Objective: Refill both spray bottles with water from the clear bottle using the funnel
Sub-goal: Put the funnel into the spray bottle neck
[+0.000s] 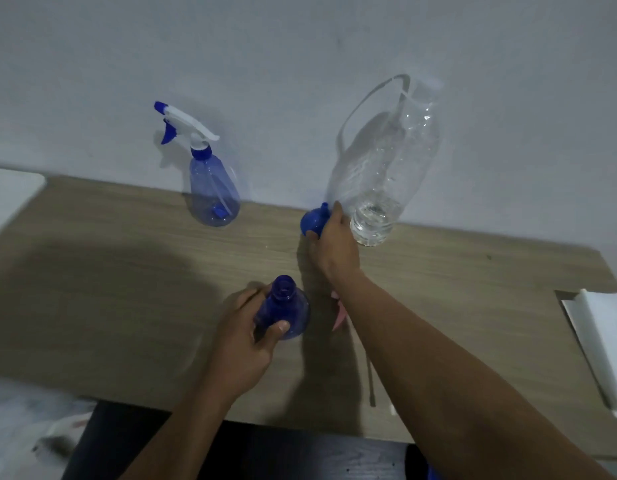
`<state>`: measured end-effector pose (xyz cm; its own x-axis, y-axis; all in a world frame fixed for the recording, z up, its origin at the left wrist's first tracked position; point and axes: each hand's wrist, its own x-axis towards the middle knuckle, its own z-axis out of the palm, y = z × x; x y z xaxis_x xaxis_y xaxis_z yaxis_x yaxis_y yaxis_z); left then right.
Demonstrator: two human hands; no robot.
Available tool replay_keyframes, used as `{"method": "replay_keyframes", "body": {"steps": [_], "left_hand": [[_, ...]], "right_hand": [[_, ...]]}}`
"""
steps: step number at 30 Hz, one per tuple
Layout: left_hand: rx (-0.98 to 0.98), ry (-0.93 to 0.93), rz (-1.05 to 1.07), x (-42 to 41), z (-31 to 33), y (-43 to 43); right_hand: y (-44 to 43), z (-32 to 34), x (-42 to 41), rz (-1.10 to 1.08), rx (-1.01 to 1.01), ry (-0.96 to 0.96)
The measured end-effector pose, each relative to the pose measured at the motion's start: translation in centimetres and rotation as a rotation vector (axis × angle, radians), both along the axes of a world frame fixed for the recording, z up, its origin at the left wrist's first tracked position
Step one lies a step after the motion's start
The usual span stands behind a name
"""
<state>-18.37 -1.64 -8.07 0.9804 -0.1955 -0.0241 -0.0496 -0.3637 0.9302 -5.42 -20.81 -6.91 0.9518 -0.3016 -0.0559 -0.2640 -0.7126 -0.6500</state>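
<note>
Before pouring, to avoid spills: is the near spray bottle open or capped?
Open: near spray bottle shows a bare round mouth, no trigger head; left hand grips it.

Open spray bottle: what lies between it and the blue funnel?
Only bare wooden tabletop, partly in shadow, separates the open spray bottle from the blue funnel, as the head view shows.
</note>
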Motion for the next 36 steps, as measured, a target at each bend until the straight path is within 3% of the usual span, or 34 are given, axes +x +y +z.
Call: {"method": "replay_keyframes", "body": {"steps": [5,10,21,36], "left_hand": [[0.002,-0.033,-0.003,0.0,0.2,-0.1],[-0.027,-0.043,0.013,0.0,0.3,-0.2],[0.067,-0.1,0.005,-0.4,2.6,-0.3],[0.155,-0.086,-0.065,0.8,2.2,2.2]], "right_hand": [[0.5,-0.4,1.1,0.007,-0.185,-0.019],[0.2,0.3,1.3,0.051,-0.133,-0.033],[-0.6,9.3,-5.7,-0.103,0.439,-0.103],[3.9,12.8,-13.1,0.076,0.632,-0.286]]}}
